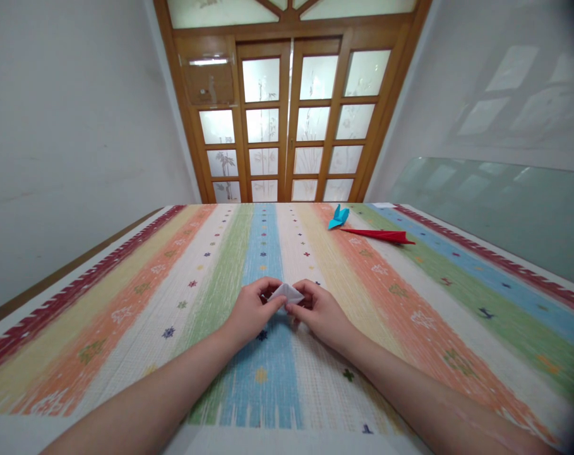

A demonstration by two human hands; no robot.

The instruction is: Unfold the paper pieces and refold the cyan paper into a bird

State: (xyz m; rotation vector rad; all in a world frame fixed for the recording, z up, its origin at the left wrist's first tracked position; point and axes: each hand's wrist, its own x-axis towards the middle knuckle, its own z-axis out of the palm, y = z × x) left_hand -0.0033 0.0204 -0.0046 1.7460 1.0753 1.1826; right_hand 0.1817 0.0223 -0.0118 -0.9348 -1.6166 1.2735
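A small piece of folded white paper (288,292) is held between both hands, low over the middle of the striped tablecloth (268,392). Its top comes to a blunt peak with a crease running down from it. My left hand (258,308) pinches the left side, thumb in front and fingers behind. On the right side, my right hand (319,308) grips it the same way, its thumb near the lower middle. The fingertips behind the paper are partly hidden.
Toward the far right of the table lie a blue folded paper figure (338,217) and a long red folded paper piece (379,236), close together. A greenish glass panel (495,215) leans by the right wall. Wooden doors (289,120) stand beyond the table's far edge.
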